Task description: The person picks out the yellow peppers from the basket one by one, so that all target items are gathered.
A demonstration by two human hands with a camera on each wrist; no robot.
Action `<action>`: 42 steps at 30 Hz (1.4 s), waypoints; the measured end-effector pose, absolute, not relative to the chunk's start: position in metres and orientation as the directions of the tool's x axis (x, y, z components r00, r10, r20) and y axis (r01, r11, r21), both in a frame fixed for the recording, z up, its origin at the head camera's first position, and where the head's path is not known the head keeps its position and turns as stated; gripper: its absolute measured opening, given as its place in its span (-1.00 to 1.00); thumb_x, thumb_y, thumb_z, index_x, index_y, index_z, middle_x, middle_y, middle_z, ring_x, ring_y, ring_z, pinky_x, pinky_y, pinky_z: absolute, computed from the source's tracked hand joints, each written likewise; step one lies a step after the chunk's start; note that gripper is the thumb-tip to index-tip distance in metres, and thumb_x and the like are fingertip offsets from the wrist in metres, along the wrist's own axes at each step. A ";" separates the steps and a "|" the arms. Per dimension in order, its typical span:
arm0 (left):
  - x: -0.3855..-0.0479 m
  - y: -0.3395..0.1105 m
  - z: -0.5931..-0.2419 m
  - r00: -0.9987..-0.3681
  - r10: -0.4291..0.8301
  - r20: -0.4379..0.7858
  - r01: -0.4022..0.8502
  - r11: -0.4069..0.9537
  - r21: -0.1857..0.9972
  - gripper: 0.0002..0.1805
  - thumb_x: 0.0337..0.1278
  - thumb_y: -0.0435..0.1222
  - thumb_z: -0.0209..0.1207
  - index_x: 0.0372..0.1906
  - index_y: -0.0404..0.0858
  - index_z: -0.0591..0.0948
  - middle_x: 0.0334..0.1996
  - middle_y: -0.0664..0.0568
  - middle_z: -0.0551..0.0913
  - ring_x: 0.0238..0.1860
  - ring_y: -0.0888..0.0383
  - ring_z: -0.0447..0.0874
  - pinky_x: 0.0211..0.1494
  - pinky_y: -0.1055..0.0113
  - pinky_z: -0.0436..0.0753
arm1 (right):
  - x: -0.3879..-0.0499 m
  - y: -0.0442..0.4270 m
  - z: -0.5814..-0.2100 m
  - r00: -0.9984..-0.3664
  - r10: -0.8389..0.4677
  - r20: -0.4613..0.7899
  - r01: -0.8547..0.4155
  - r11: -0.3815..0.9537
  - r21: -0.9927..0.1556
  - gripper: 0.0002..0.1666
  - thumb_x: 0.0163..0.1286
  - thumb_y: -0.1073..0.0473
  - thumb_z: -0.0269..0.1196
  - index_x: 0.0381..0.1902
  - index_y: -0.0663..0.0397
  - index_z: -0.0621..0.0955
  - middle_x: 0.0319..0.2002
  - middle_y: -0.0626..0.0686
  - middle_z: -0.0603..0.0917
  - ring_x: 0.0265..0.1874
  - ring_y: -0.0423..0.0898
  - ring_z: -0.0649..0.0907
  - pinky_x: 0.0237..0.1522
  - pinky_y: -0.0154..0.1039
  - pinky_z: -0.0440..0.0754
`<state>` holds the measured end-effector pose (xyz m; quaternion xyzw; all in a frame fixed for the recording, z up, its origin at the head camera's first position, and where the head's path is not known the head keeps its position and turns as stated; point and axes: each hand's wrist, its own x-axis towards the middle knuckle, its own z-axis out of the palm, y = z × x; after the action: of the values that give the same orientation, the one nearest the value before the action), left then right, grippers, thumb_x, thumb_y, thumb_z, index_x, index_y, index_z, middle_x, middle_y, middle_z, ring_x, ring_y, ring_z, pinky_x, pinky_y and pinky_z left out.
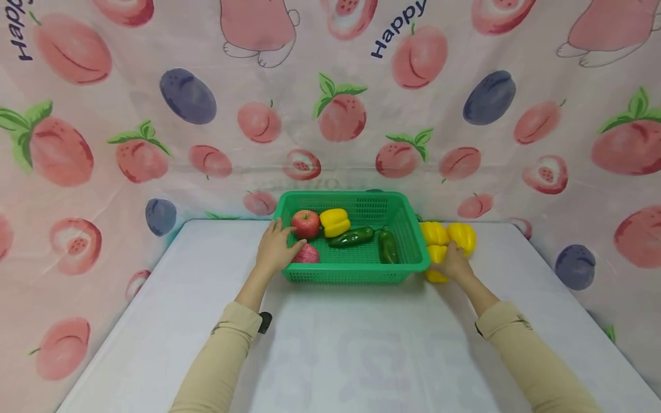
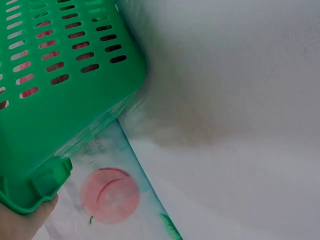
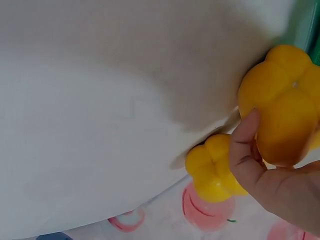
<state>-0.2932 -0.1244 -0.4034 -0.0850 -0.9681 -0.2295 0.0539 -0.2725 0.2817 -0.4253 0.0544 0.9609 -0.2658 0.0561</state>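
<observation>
Two beige sleeves [image 1: 219, 350] come nearest, over a white tabletop [image 1: 361, 321] whose faint lettering I cannot read; past them, the right hand [image 1: 454, 264] grips a yellow bell pepper [image 3: 282, 95], which lies against its thumb and fingers, just beside the right wall of the green plastic basket [image 1: 356, 268]; two more yellow peppers [image 1: 461, 236] sit behind it, while the left hand [image 1: 273, 248] holds the basket's left rim; inside the basket, a pink-streaked fruit [image 1: 307, 254] lies nearest the left thumb, then two dark green chili peppers [image 1: 351, 237], a red apple [image 1: 306, 224] and a yellow pepper beside it [image 1: 334, 222]; farthest, a fruit-print cloth [image 1: 289, 86] reads "Happy" in dark letters
</observation>
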 end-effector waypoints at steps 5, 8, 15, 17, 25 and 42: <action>-0.293 -0.124 -0.403 -0.981 0.133 0.143 0.183 0.880 0.439 -0.37 0.28 0.06 0.01 0.27 -0.28 0.43 0.42 -0.38 0.05 0.48 -0.27 -0.11 0.50 -0.08 0.01 | -0.271 0.283 -0.416 -0.990 0.060 -0.124 0.114 0.861 -0.496 -0.07 0.26 0.01 0.16 0.26 0.57 0.01 0.12 0.70 0.16 0.03 0.54 0.35 0.09 0.33 0.41; -0.293 -0.123 -0.403 -0.980 0.135 0.147 0.186 0.883 0.431 -0.37 0.28 0.07 0.01 0.27 -0.28 0.43 0.42 -0.38 0.06 0.47 -0.27 -0.09 0.50 -0.08 0.01 | -0.272 0.283 -0.405 -0.994 0.051 -0.101 0.095 0.867 -0.490 -0.15 0.34 -0.05 0.11 0.24 0.56 0.11 0.12 0.68 0.23 0.07 0.54 0.31 0.10 0.34 0.37; -0.293 -0.122 -0.404 -0.980 0.139 0.143 0.188 0.887 0.422 -0.38 0.27 0.05 0.02 0.26 -0.29 0.43 0.41 -0.38 0.07 0.47 -0.27 -0.08 0.50 -0.07 0.02 | -0.278 0.283 -0.380 -0.997 -0.018 -0.074 0.019 0.881 -0.472 -0.26 0.32 0.03 0.16 0.15 0.59 0.25 0.11 0.61 0.34 0.04 0.42 0.39 0.12 0.25 0.43; -0.292 -0.123 -0.403 -0.980 0.137 0.142 0.185 0.890 0.416 -0.38 0.27 0.05 0.03 0.26 -0.29 0.43 0.41 -0.38 0.08 0.47 -0.27 -0.08 0.50 -0.07 0.03 | -0.280 0.282 -0.375 -0.997 -0.039 -0.062 -0.005 0.883 -0.469 -0.30 0.29 0.07 0.18 0.13 0.58 0.28 0.09 0.60 0.36 0.03 0.41 0.41 0.10 0.23 0.45; -0.292 -0.123 -0.402 -0.980 0.133 0.149 0.185 0.886 0.426 -0.38 0.27 0.06 0.03 0.26 -0.27 0.44 0.42 -0.37 0.08 0.47 -0.26 -0.08 0.51 -0.06 0.02 | -0.285 0.276 -0.357 -0.999 -0.043 -0.033 -0.021 0.867 -0.498 -0.35 0.33 0.05 0.15 0.13 0.50 0.31 0.00 0.54 0.43 -0.08 0.34 0.47 -0.06 0.12 0.52; -0.292 -0.123 -0.402 -0.980 0.129 0.152 0.184 0.881 0.435 -0.38 0.28 0.07 0.02 0.26 -0.27 0.44 0.42 -0.36 0.07 0.48 -0.25 -0.09 0.50 -0.07 0.03 | -0.294 0.250 -0.339 -0.998 -0.067 0.011 -0.063 0.841 -0.537 -0.44 0.34 0.10 0.16 0.11 0.45 0.36 0.00 0.48 0.47 -0.08 0.29 0.48 -0.03 0.11 0.52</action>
<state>-0.2917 -0.1226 -0.4024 -0.0808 -0.9681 -0.2296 0.0595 -0.2940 0.2501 -0.3387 -0.0339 0.9595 -0.2796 0.0043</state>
